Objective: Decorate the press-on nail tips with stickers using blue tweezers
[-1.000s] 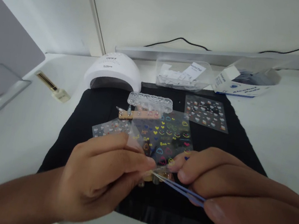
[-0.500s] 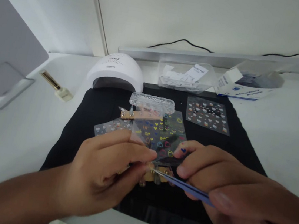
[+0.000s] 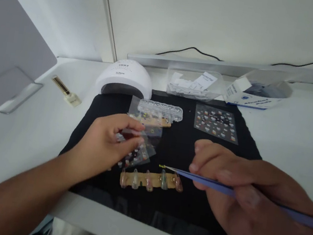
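Note:
My right hand [image 3: 238, 200] grips blue tweezers [image 3: 208, 181]. At their tip is a tiny yellow sticker [image 3: 162, 166], held just above a wooden strip [image 3: 157, 178] bearing several glittery false nails [image 3: 164, 179]. My left hand [image 3: 109, 138] pinches a clear sticker sheet [image 3: 154, 132], blurred and partly hidden by the fingers. Beneath that hand lies another sticker sheet [image 3: 139, 156] with small pale and dark designs. A second wooden strip [image 3: 166, 123] lies behind, partly covered by the held sheet.
A white nail lamp [image 3: 126, 75] stands at the back of the black mat [image 3: 182, 141], beside a clear rhinestone case [image 3: 176, 112]. A sticker sheet [image 3: 216, 122], a tub of sachets [image 3: 193, 85] and an alcohol pad box [image 3: 255, 93] are at the right. A polish bottle [image 3: 71, 98] lies left.
My left hand has drawn the clear sheet leftward, away from the tweezers. The yellow sticker now shows at the tweezer tip, and the front nail strip is uncovered.

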A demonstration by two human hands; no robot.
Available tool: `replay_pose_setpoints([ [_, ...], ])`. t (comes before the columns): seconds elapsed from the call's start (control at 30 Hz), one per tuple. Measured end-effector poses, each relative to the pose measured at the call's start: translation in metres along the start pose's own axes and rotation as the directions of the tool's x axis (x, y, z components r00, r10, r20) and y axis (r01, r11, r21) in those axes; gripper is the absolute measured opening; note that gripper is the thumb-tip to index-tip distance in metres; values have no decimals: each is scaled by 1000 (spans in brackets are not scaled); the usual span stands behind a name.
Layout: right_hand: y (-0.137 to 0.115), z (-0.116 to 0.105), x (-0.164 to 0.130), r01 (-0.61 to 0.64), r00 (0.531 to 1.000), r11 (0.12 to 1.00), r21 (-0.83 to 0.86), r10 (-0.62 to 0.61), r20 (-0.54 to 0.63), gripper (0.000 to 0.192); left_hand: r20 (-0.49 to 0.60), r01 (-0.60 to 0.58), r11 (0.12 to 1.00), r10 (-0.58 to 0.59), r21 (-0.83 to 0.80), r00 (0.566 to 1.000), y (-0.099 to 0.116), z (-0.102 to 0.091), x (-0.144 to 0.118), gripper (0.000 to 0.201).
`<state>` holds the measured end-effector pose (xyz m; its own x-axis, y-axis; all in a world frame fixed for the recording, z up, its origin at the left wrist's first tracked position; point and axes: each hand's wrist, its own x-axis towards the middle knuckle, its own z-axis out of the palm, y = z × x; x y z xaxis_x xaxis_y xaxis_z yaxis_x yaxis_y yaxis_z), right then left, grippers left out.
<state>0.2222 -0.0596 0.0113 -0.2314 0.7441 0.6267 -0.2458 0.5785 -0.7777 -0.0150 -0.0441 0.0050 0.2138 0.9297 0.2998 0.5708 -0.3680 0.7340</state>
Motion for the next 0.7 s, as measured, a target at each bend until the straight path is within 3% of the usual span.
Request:
replay_pose_setpoints([
  [0.13,8,5,-3,142,987,990,22,-143,73,27,176,130,983,-151,127,973,-12,-18,4,39],
  [0.27,5,7,-11,201,973,978,-52,-193,126,27,95,192,938,-228,290,969,-4,-48,-11,54],
  [0.33,-4,10,-15,153,981,981,-118,-137,138,26,83,118,959,-144,258,986,1,-59,-22,46],
  [0.4,-17,15,-16,75,987,969,-237,-38,154,26,164,-48,987,23,155,986,3,-63,-31,33],
  [0.47,-29,22,-15,60,971,927,-370,33,239,26,275,-196,979,175,53,945,0,-60,-37,25],
  [0.57,-37,33,-12,89,957,872,-481,59,285,26,360,-309,951,294,-19,885,-10,-47,-41,30],
  [0.7,-29,42,-12,42,991,847,-530,34,133,19,335,-390,921,365,8,869,-23,-32,-42,42],
])
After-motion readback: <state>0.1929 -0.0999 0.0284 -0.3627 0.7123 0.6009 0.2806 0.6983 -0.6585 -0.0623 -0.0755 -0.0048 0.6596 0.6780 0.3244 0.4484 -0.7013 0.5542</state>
